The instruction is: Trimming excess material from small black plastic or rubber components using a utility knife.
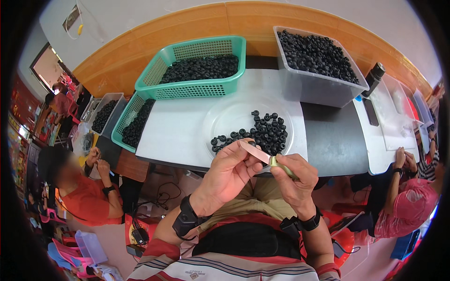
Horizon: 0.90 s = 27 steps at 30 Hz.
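My right hand [297, 178] is wrapped round the pale green handle of a small knife [255, 152], its blade pointing up and to the left. The fingers of my left hand [227, 171] are curled together at the blade. They pinch a small black rounded part [251, 143], mostly hidden behind the blade and fingertips. Just beyond both hands lies a shallow round clear tray [216, 117]. Loose black parts [273, 129], knobbed and with holes, are heaped along its right and near side.
Behind the tray stand a green basket [190, 91] and a clear bin [314, 89], both holding many black parts. A second green basket [123, 122] is at the left. A dark bottle [374, 78] and a phone [370, 111] are on the right. People sit on both sides.
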### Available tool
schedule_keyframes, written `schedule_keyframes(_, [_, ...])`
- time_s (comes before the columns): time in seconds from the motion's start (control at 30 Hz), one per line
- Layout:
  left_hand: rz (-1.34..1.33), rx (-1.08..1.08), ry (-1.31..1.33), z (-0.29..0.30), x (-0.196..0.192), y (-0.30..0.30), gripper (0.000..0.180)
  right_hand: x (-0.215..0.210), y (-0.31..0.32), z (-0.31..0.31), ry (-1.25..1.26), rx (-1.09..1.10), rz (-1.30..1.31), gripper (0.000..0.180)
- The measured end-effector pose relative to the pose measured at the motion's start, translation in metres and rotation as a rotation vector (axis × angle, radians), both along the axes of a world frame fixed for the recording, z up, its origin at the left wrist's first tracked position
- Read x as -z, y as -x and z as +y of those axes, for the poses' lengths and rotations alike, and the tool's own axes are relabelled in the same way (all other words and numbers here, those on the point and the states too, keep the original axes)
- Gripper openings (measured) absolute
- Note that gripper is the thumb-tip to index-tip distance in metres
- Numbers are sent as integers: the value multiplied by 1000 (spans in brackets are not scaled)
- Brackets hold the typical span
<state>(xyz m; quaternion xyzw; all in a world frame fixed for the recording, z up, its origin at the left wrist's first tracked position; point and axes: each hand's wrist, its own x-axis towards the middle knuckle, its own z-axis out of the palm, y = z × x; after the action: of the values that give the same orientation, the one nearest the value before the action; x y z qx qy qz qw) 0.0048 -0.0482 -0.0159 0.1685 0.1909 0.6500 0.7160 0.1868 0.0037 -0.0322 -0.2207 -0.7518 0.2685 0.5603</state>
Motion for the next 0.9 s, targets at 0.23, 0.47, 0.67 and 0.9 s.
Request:
schedule_keyframes(0.23, [14,37,-93,-11,-17,-4,23,23,-13,19,396,213,127,19])
schedule_keyframes(0.47, [32,-32,-81,-3,-4,-2,21,-9,-10,-2,99,-84,20,25])
schedule_keyframes(0.67, [69,-84,5,-5,1,-3,24,-2,-10,-3,68,-61,-22,27])
schedule_keyframes(0.9, [17,-51,-28,-5,9,0,24,0,-9,-3,83,-45,-18,25])
